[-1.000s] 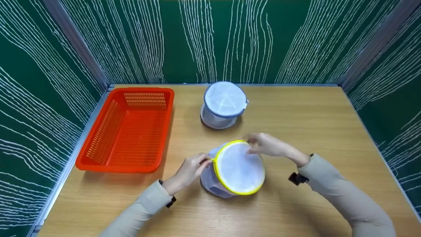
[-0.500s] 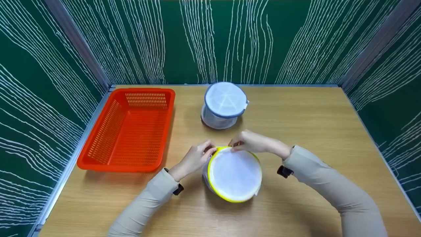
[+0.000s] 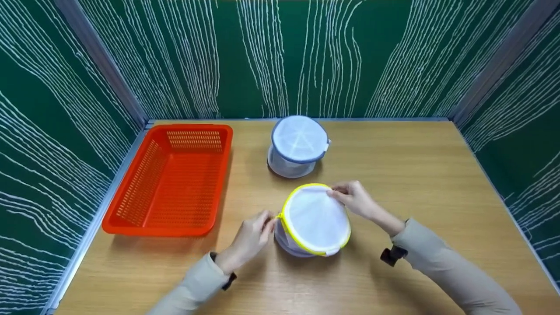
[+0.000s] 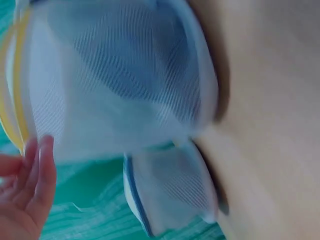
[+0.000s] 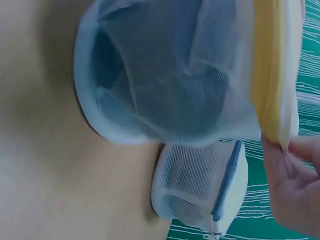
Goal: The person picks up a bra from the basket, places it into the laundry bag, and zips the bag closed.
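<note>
A round white mesh laundry bag with a yellow zipper round its top stands on the table in front of me. Dark fabric shows through its mesh wall in the left wrist view. My left hand pinches the zipper's end at the bag's left rim. On the upper right of the same rim, my right hand grips the edge between thumb and fingers. In the right wrist view, the yellow zipper band runs down to those fingertips. The lid leans a little toward the right.
Behind it stands a smaller mesh laundry bag with a blue zipper. An orange plastic basket sits at the left of the wooden table. Green panels with white wavy lines enclose the back and sides.
Since half a second ago, my left hand has moved down and left, and my right hand rightward. The yellow-zippered bag has turned and its lid tilts more. The blue-zippered bag stays in place.
</note>
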Motion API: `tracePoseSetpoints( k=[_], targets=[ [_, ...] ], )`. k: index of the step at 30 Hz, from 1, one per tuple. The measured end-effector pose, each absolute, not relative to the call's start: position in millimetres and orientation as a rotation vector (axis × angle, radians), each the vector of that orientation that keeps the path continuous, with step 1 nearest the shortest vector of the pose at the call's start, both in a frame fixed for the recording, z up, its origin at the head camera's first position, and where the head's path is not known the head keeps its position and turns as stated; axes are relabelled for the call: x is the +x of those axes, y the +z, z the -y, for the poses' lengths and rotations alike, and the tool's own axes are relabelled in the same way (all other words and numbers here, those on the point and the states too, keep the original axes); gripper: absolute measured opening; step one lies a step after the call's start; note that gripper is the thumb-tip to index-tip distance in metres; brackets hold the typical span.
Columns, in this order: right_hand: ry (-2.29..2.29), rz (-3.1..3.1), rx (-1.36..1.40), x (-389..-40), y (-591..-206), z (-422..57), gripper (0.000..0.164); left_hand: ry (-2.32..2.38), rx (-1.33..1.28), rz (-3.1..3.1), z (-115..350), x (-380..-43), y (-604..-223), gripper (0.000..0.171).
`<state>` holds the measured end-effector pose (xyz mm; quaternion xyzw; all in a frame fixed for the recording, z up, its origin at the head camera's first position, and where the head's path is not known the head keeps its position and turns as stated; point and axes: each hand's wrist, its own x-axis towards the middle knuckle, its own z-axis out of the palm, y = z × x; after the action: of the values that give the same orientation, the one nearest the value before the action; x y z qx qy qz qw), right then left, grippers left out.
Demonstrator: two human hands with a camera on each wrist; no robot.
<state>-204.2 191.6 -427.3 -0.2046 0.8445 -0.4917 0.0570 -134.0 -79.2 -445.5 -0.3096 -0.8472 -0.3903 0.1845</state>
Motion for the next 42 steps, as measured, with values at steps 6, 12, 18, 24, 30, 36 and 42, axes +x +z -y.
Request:
tracePoseSetpoints(
  k=[6,12,18,24,30,36,42],
  targets=[
    [-1.626,-2.615,-0.374,-196,-434,-182,0.022,-1.143,-0.779,2.296,68,-115,-450,0.006],
    [-1.716,-2.587,-0.076,-198,-436,-180,0.024,-1.104,-0.905,2.257,55,-103,-450,0.006],
    [-1.731,-2.531,0.172,-202,-434,-176,0.026,-0.739,-1.069,2.174,33,-99,-454,0.010],
    [-1.757,-2.494,0.238,-200,-433,-181,0.028,-0.650,-1.191,2.152,10,-100,-461,0.012],
    [-1.859,-2.406,0.277,-194,-424,-213,0.038,-1.031,-1.082,2.222,2,-115,-459,0.006],
    [-1.942,-2.417,0.301,-206,-410,-245,0.043,-1.309,-1.037,2.181,-18,-146,-449,0.007],
    [-2.134,-2.279,0.359,-242,-401,-278,0.027,-1.414,-0.888,2.209,-50,-200,-439,0.011]
  ],
)
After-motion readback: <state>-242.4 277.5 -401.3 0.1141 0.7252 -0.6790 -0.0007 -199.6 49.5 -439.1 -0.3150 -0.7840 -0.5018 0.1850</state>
